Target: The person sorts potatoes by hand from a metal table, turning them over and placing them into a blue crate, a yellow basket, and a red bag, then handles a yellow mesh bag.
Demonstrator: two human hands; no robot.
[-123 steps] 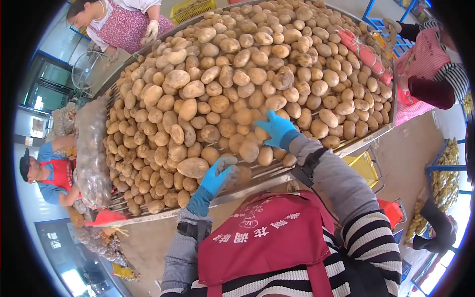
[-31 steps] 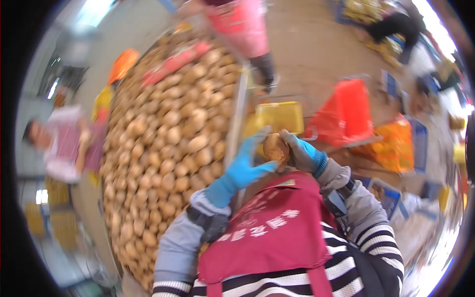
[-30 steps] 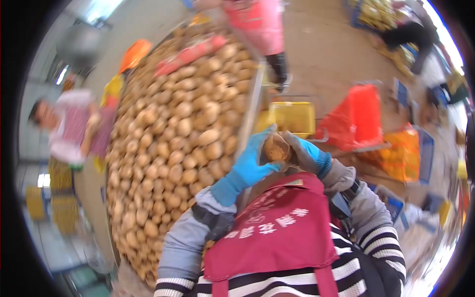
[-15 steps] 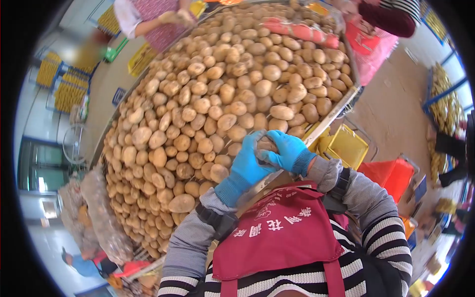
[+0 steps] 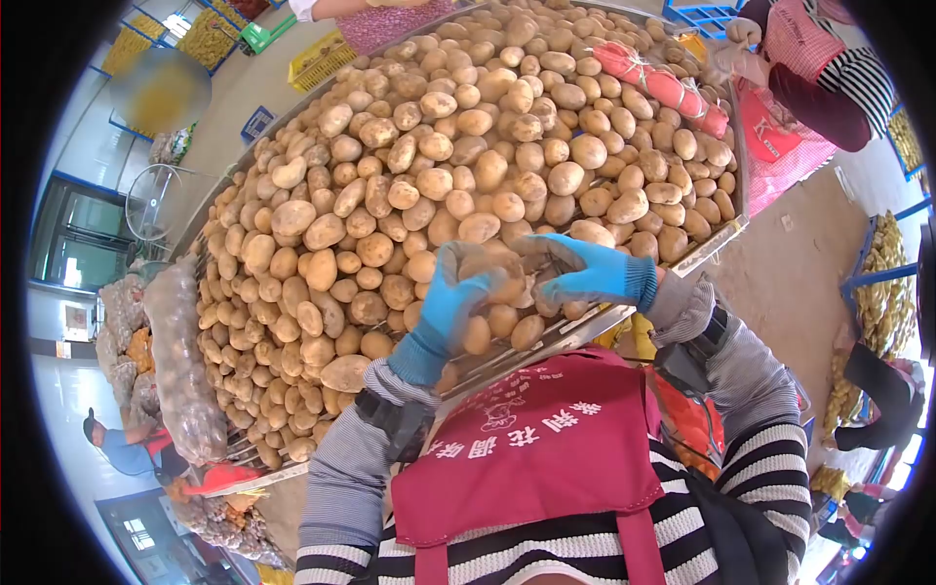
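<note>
At rail [image 5: 600,320]: L hand [image 5: 450,297] w/ potato [image 5: 490,265]

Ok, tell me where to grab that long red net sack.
Grip the red net sack around its middle, coming down from above. It lies lengthwise on the potatoes, long and tube-shaped, so a mid-length grip probably keeps both ends balanced.

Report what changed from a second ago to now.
Both gloved hands moved forward from the apron to the near edge of the potato pile and parted. The left hand still curls round one potato; the right hand has let go, fingers spread. Pile and red mesh sack stayed put.
</note>
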